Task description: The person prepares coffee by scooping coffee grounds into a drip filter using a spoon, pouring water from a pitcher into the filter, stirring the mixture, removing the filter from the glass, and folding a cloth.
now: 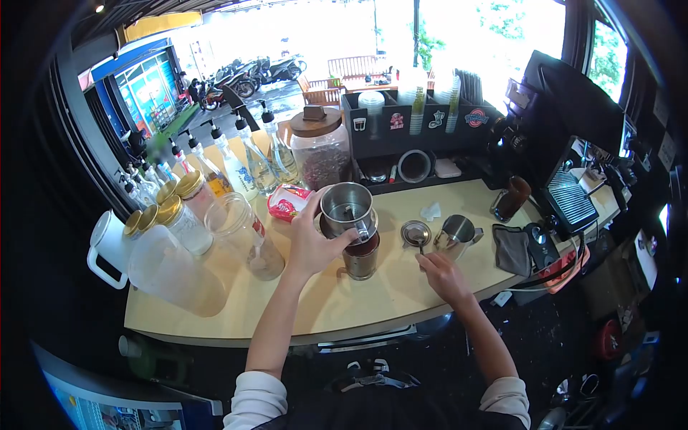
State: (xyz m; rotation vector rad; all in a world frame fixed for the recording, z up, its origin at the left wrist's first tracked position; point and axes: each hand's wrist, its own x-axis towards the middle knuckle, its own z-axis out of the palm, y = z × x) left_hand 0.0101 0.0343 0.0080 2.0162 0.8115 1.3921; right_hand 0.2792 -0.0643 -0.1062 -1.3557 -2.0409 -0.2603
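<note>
My left hand (pixel 317 242) is wrapped round a metal cup (pixel 346 201), tilted so that its inside shows, above a glass (pixel 361 259) with dark contents. Another metal rim shows just under the cup. Over the right part of the counter, my right hand (pixel 442 275) pinches the thin handle of a small tool. Its far end reaches a small round metal dish (pixel 416 233). Close beside that hand is a metal pitcher (pixel 456 235) with a handle on its right.
Jars, a clear pitcher (pixel 245 236) and pump bottles (pixel 247 161) line the counter's left. A lidded jar (pixel 320 150) and black cup organizer (pixel 430 118) stand behind. A brown glass (pixel 511 198), grey cloth (pixel 512 251) and coffee machine (pixel 572 201) are at right.
</note>
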